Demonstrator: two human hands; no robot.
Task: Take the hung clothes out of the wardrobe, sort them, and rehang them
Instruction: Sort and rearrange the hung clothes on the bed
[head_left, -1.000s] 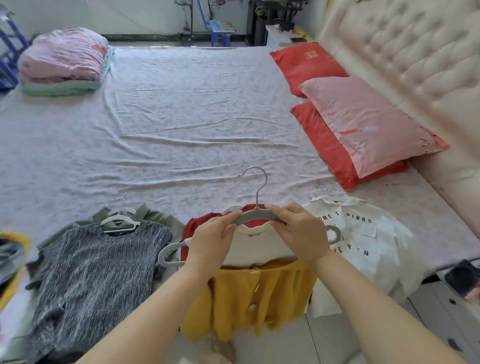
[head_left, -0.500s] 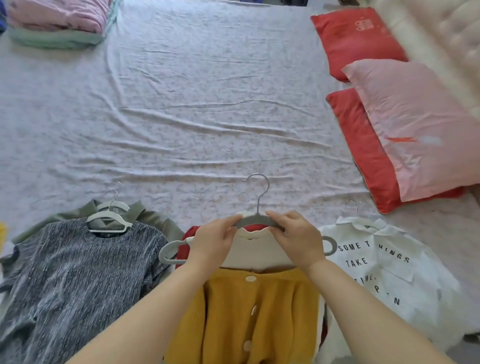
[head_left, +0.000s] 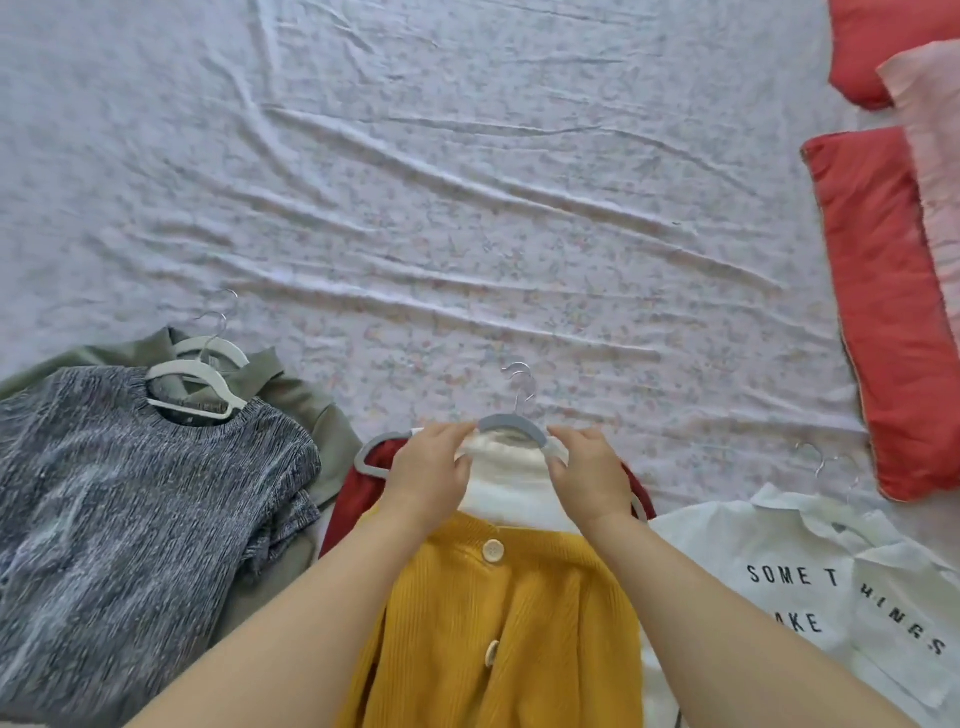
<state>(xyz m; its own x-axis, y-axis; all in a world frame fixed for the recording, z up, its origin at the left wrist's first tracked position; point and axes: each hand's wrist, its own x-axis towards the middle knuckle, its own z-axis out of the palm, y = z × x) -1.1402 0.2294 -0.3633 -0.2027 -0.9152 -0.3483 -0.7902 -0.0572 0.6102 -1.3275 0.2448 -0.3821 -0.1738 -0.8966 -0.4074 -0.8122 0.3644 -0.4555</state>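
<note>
Both hands sit on the grey hanger (head_left: 511, 423), one to each side of its hook (head_left: 522, 384). The left hand (head_left: 431, 473) pinches the left shoulder and the right hand (head_left: 587, 478) pinches the right shoulder, fingers curled over the top edge. The hanger lies at the near edge of the bed (head_left: 467, 208), directly ahead of the person. Its long axis runs crosswise, left to right, and the hook points away up the sheet. Neither hand is nearer; the hold looks even, so I judge the next move will be a level lift or set-down, not a swing from one end.

On the hanger is a white top (head_left: 506, 483) with a yellow cardigan (head_left: 498, 623) over it, trailing back toward the person between the forearms. A red garment (head_left: 358, 493) lies under it, showing at both sides.

To the left, just beside, a grey knit top (head_left: 130, 493) lies over an olive garment (head_left: 301, 400), both on white hangers (head_left: 192, 379). To the right lies a white printed shirt (head_left: 831, 597). Farther right, along the bed's edge, are red pillows (head_left: 883, 312) and a pink pillow (head_left: 930, 156).
</note>
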